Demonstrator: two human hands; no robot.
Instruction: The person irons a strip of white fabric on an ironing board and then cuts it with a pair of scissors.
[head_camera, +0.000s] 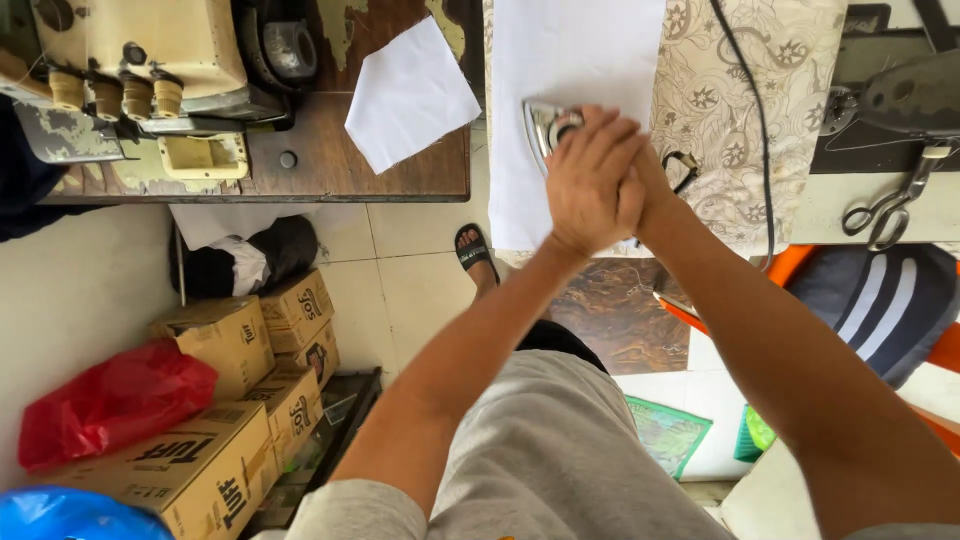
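The iron (551, 127) is gripped at its handle by the right hand (650, 185), largely hidden; its fingers cannot be made out. The left hand (590, 180) is laid over it, fingers together. The iron sits on white cloth (560, 60) at twelve o'clock. Scissors (890, 205) lie at three o'clock.

Both arms stretched forward and converging, bare to above the elbows. Left hand (590, 180) laid on top, palm down, fingers together and curled over, back of the hand facing the camera. Right hand (650, 185) tucked beneath and beside it, mostly hidden, only wrist and outer edge showing. Hands pressed close together.
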